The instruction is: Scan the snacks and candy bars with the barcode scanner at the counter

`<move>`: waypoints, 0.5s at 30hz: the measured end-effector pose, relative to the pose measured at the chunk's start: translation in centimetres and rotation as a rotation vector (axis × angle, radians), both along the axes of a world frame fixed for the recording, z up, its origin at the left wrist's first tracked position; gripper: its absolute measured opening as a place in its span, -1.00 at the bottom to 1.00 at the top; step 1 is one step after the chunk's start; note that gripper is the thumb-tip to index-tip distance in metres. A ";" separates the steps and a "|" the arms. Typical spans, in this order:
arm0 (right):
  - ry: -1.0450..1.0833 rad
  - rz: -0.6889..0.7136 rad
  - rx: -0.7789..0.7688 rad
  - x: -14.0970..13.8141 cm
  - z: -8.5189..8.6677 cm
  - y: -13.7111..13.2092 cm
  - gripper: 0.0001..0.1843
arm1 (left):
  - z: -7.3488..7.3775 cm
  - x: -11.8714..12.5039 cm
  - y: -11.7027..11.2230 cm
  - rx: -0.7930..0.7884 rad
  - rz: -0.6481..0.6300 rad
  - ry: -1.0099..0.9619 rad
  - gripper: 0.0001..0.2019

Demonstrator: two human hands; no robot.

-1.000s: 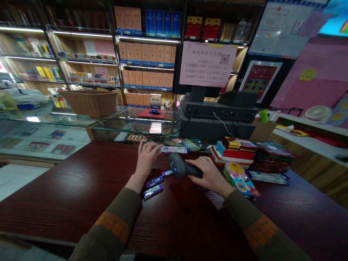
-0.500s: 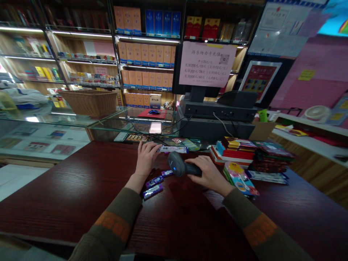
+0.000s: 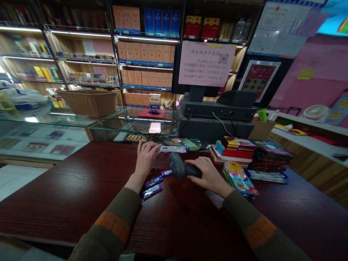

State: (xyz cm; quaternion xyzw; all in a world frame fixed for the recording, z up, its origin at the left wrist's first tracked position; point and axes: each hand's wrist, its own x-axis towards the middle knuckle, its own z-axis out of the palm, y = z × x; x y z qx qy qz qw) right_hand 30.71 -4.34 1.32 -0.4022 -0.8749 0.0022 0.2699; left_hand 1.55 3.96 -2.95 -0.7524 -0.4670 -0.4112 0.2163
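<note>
Between the fingertips of my left hand [image 3: 146, 156] is the left end of a long, thin candy pack [image 3: 174, 149], pale on its barcode side with purple edges. My right hand [image 3: 208, 172] is wrapped round the handle of a dark barcode scanner [image 3: 178, 165], whose head points left, just below the pack. On the table under my left hand lie several small purple candy packs: one nearest me [image 3: 152, 191], another just beyond [image 3: 154, 181], and a third [image 3: 166, 173] partly behind the scanner head.
A brown wooden table [image 3: 81, 203] spreads before me. To the right are stacked boxes [image 3: 233, 150], colourful packets [image 3: 240, 181] and a dark stack of packs [image 3: 272, 156]. Behind stand a cash register [image 3: 217, 108], a glass counter [image 3: 130, 121] and a wicker basket [image 3: 88, 101].
The small blue light on the scanner head no longer shows. Both hands, the pack and the scanner hold almost the same positions.
</note>
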 end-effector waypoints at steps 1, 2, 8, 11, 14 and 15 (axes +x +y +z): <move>-0.005 -0.003 -0.001 0.1 -0.2 -0.1 -0.51 | 0.0 0.0 0.0 -0.001 0.000 -0.001 -0.68; -0.013 -0.004 -0.004 0.1 -0.4 -0.1 -0.49 | 0.0 0.0 0.0 -0.002 0.000 -0.003 -0.68; -0.039 0.012 -0.071 0.9 -2.2 -0.4 -0.42 | -0.2 0.0 0.0 -0.011 -0.008 -0.013 -0.68; -0.036 0.013 -0.125 1.2 -2.9 -0.5 -0.41 | -0.2 0.0 0.0 -0.013 -0.005 -0.014 -0.68; -0.040 0.016 -0.155 1.3 -3.1 -0.6 -0.39 | -0.1 0.0 -0.1 -0.011 -0.001 -0.016 -0.68; -0.044 0.017 -0.160 1.3 -3.2 -0.6 -0.38 | 0.0 0.1 -0.1 -0.012 0.001 -0.017 -0.68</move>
